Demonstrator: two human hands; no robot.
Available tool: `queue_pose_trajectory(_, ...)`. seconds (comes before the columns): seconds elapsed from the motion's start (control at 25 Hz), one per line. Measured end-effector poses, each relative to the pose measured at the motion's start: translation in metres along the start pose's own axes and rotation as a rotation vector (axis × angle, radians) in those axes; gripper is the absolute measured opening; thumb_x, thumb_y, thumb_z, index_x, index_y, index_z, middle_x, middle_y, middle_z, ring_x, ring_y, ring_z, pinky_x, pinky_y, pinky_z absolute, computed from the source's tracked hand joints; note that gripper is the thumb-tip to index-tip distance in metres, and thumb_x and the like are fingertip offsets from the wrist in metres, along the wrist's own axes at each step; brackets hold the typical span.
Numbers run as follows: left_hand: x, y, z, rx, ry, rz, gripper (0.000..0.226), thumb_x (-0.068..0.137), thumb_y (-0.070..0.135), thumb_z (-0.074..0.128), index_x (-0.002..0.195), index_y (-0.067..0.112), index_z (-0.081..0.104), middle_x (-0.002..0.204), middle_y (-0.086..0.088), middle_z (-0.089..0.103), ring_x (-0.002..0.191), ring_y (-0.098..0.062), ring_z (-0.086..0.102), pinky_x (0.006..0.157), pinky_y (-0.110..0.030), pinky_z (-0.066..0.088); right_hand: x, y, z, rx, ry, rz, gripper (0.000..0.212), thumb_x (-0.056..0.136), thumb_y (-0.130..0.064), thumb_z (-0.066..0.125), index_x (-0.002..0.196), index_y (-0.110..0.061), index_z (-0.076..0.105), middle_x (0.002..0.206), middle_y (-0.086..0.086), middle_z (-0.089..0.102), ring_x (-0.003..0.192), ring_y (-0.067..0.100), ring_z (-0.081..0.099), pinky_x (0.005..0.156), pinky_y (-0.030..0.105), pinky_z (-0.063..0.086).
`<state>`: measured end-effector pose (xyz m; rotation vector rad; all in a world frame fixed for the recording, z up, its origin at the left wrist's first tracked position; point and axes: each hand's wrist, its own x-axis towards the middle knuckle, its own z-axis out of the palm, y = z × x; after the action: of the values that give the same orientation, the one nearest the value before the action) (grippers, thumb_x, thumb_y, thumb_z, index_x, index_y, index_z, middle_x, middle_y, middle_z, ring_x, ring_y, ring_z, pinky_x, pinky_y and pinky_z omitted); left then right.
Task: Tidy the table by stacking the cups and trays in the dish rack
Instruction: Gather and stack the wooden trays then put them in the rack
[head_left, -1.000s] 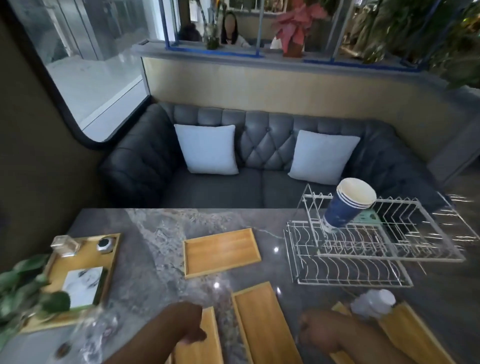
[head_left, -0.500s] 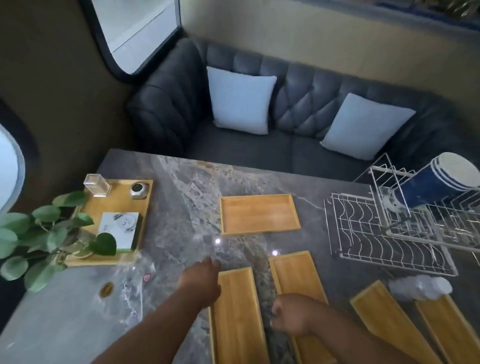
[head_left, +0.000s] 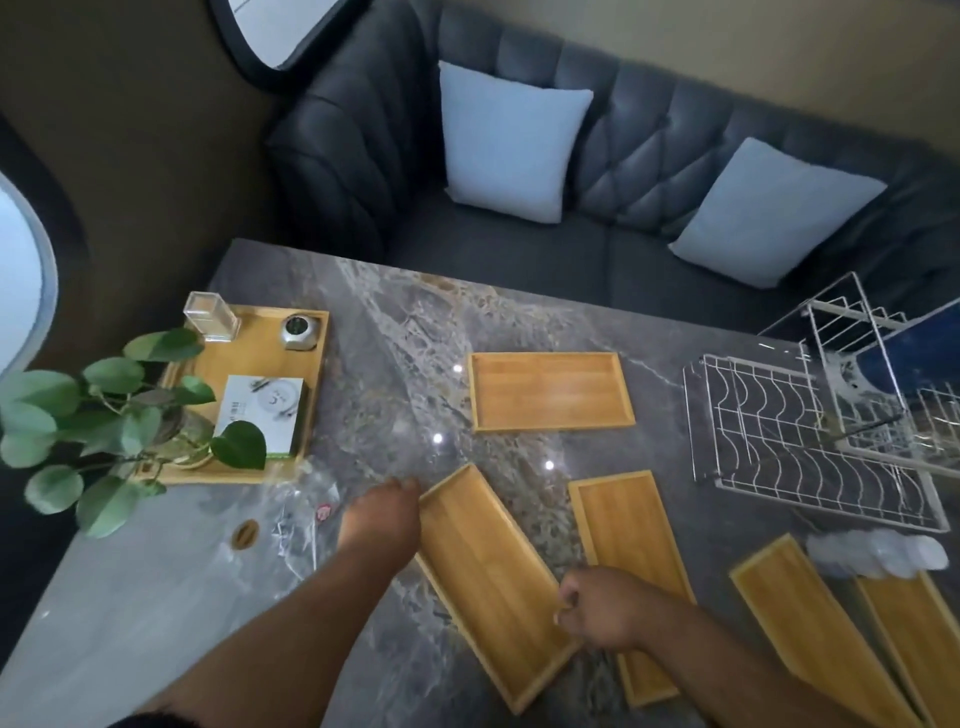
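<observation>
Several shallow wooden trays lie on the grey marble table. My left hand grips the upper left edge of a slanted tray, and my right hand is closed on its lower right edge. That tray's near corner overlaps a second tray. A third tray lies flat at the table's middle, and two more trays lie at the right. The white wire dish rack stands at the right, with stacked blue cups lying in it, partly cut off.
A larger wooden tray at the left holds a leafy plant, a clear box, a small silver jar and a white card box. Crumpled clear plastic lies beside my left hand. A whitish bundle sits before the rack. A sofa runs behind the table.
The view has tipped downward and moved closer to the table. Both hands have closed on the left tray, which has turned slantwise and now overlaps its neighbour.
</observation>
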<state>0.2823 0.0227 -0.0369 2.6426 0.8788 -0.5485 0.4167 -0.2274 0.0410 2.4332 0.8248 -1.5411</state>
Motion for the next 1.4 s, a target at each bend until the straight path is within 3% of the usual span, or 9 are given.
queue_pose_trajectory(0.32, -0.043, -0.033, 0.014, -0.069, -0.071, -0.227, 0.021, 0.091, 0.019, 0.038, 0.107, 0.025, 0.049, 0.104, -0.001, 0.071, 0.100, -0.027, 0.071, 0.080, -0.040, 0.054, 0.021, 0.013, 0.016, 0.113, 0.073, -0.027, 0.044, 0.085, -0.043, 0.060, 0.123, -0.021, 0.056, 0.117, 0.004, 0.066, 0.099, 0.020, 0.063, 0.076, 0.031, 0.047)
queue_pose_trajectory(0.52, -0.057, -0.021, 0.004, -0.004, -0.070, -0.266, 0.027, 0.085, 0.027, 0.047, 0.112, 0.026, 0.049, 0.110, 0.001, 0.069, 0.102, -0.028, 0.069, 0.082, -0.040, 0.053, 0.023, 0.019, 0.012, 0.169, 0.139, -0.065, 0.054, 0.084, -0.044, 0.060, 0.134, -0.025, 0.054, 0.129, 0.001, 0.063, 0.110, 0.021, 0.064, 0.077, 0.027, 0.045)
queue_pose_trajectory(0.64, -0.043, 0.008, -0.013, 0.106, -0.095, -0.142, 0.038, 0.084, 0.041, 0.052, 0.120, 0.028, 0.053, 0.118, 0.003, 0.066, 0.108, -0.024, 0.065, 0.090, -0.041, 0.049, 0.016, 0.042, 0.003, 0.217, 0.173, -0.084, 0.033, 0.082, -0.043, 0.059, 0.109, -0.024, 0.063, 0.111, 0.001, 0.068, 0.102, 0.022, 0.064, 0.080, 0.030, 0.049)
queue_pose_trajectory(0.76, -0.017, 0.065, -0.029, 0.071, -0.113, 0.063, 0.037, 0.086, 0.049, 0.054, 0.117, 0.028, 0.056, 0.121, 0.002, 0.064, 0.111, -0.022, 0.063, 0.087, -0.038, 0.052, 0.004, 0.080, 0.001, 0.239, 0.164, -0.030, 0.021, 0.081, -0.048, 0.055, 0.086, -0.028, 0.056, 0.101, 0.000, 0.067, 0.094, 0.021, 0.062, 0.074, 0.031, 0.046)
queue_pose_trajectory(0.96, 0.025, 0.180, -0.038, 0.101, -0.151, 0.349, 0.046, 0.086, 0.048, 0.056, 0.128, 0.029, 0.054, 0.130, -0.001, 0.058, 0.120, -0.027, 0.057, 0.090, -0.045, 0.051, -0.020, 0.147, 0.022, 0.239, 0.145, 0.043, 0.013, 0.094, -0.035, 0.055, 0.083, -0.030, 0.051, 0.110, 0.005, 0.068, 0.106, 0.027, 0.064, 0.077, 0.031, 0.045)
queue_pose_trajectory(1.16, 0.053, 0.251, -0.017, 0.171, -0.263, 0.390, 0.072, 0.084, 0.047, 0.064, 0.147, 0.022, 0.039, 0.150, -0.006, 0.046, 0.132, -0.031, 0.050, 0.100, -0.047, 0.049, -0.039, 0.194, 0.053, 0.392, 0.152, 0.091, 0.019, 0.093, -0.031, 0.058, 0.075, -0.029, 0.054, 0.115, 0.007, 0.072, 0.107, 0.022, 0.065, 0.076, 0.028, 0.042)
queue_pose_trajectory(1.24, 0.060, 0.267, -0.007, 0.170, -0.284, 0.366, 0.075, 0.085, 0.047, 0.066, 0.147, 0.018, 0.036, 0.149, -0.011, 0.046, 0.129, -0.034, 0.052, 0.099, -0.045, 0.051, -0.042, 0.204, 0.064, 0.476, 0.166, 0.105, 0.012, 0.093, -0.030, 0.056, 0.093, -0.026, 0.067, 0.120, 0.006, 0.071, 0.113, 0.021, 0.064, 0.085, 0.027, 0.046)
queue_pose_trajectory(1.32, 0.062, 0.278, 0.000, 0.170, -0.241, 0.337, 0.071, 0.084, 0.047, 0.065, 0.143, 0.018, 0.038, 0.141, -0.014, 0.052, 0.124, -0.036, 0.055, 0.097, -0.046, 0.052, -0.043, 0.208, 0.067, 0.574, 0.203, 0.140, 0.031, 0.091, -0.033, 0.056, 0.118, -0.021, 0.068, 0.128, 0.005, 0.068, 0.121, 0.021, 0.060, 0.098, 0.027, 0.046)
queue_pose_trajectory(1.4, 0.064, 0.284, 0.004, 0.180, -0.199, 0.319, 0.068, 0.085, 0.047, 0.064, 0.141, 0.018, 0.039, 0.136, -0.017, 0.055, 0.121, -0.038, 0.056, 0.097, -0.047, 0.052, -0.041, 0.210, 0.068, 0.707, 0.199, 0.180, 0.039, 0.087, -0.038, 0.059, 0.123, -0.024, 0.063, 0.130, 0.004, 0.065, 0.122, 0.022, 0.058, 0.103, 0.032, 0.045)
